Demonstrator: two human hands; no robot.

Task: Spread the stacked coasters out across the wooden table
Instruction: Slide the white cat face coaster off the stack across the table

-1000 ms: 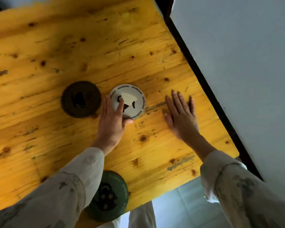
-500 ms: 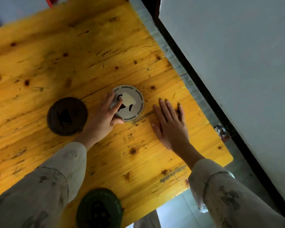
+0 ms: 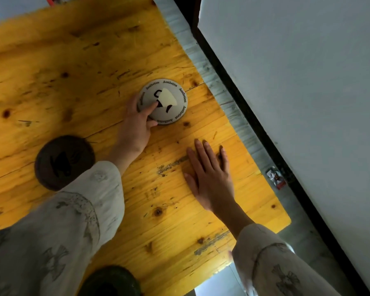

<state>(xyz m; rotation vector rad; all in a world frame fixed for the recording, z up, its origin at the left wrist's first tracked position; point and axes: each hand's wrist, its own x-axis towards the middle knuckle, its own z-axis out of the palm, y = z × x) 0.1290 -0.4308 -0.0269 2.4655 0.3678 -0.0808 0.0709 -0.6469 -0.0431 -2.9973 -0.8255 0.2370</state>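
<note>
A white round coaster [image 3: 169, 103] with a cup picture and black lettering lies on the yellow wooden table [image 3: 73, 71], near its right edge. My left hand [image 3: 137, 129] rests on the coaster's near left side, with a finger pressed on top and the thumb at its rim. A dark brown coaster [image 3: 60, 161] lies flat to the left, partly under my left sleeve. A dark green coaster [image 3: 113, 280] sits at the table's near edge. My right hand [image 3: 209, 178] lies flat on the wood, fingers spread, holding nothing.
A grey strip of floor [image 3: 222, 90] runs along the table's right edge, then a dark baseboard and a pale wall [image 3: 297, 82]. A small red and white object [image 3: 276, 178] lies on that strip. The table's near right corner [image 3: 284, 223] is close to my right forearm.
My left hand has slid the white coaster away from me and to the right, farther from the brown coaster. My right hand has stayed flat on the wood.
</note>
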